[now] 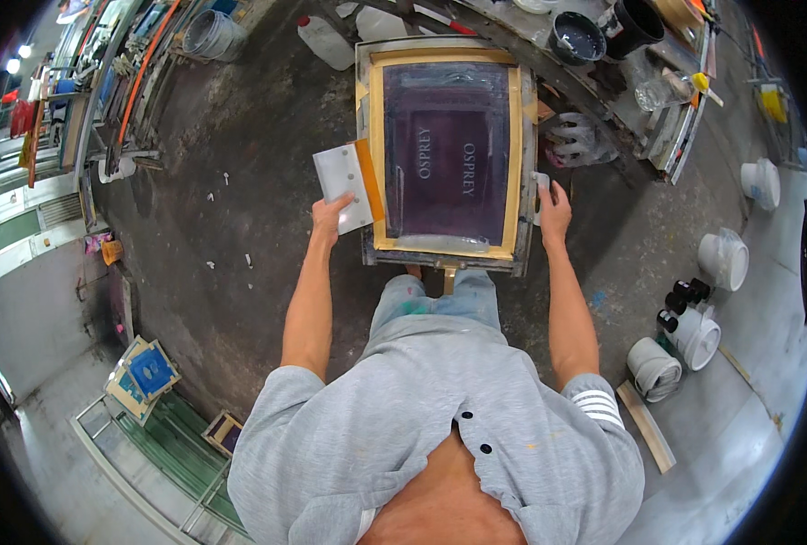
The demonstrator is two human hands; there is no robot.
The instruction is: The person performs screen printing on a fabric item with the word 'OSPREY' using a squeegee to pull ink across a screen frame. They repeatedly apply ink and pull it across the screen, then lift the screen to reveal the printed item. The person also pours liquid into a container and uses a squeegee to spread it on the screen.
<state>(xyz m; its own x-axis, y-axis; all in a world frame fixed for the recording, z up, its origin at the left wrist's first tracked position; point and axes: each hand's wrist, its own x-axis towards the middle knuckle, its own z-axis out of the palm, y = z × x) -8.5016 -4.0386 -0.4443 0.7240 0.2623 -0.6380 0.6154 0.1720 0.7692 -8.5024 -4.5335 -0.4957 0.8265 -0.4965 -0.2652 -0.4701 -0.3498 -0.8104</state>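
Observation:
A screen-printing screen (pixel 444 200) with a dark purple mesh and tan taped borders lies in front of me; pale lettering shows on its mesh. My left hand (pixel 331 214) is closed on the lower left edge of a squeegee (pixel 337 178), which has a white holder with bolts and an orange blade. The blade's edge overlaps the left rim of the screen. At the right rim, my right hand (pixel 555 214) curls its fingers round a narrow pale piece (pixel 539 196) beside the frame; whether this is a handle or a loose tool I cannot tell.
Behind the screen on the right, a bench holds a tub of dark ink (pixel 577 38), a black bucket (pixel 633 27) and a clear bottle (pixel 662 93). White buckets (pixel 724 259) line the right wall. A rack (pixel 172 454) stands at lower left, and a white jug (pixel 326 43) behind the screen.

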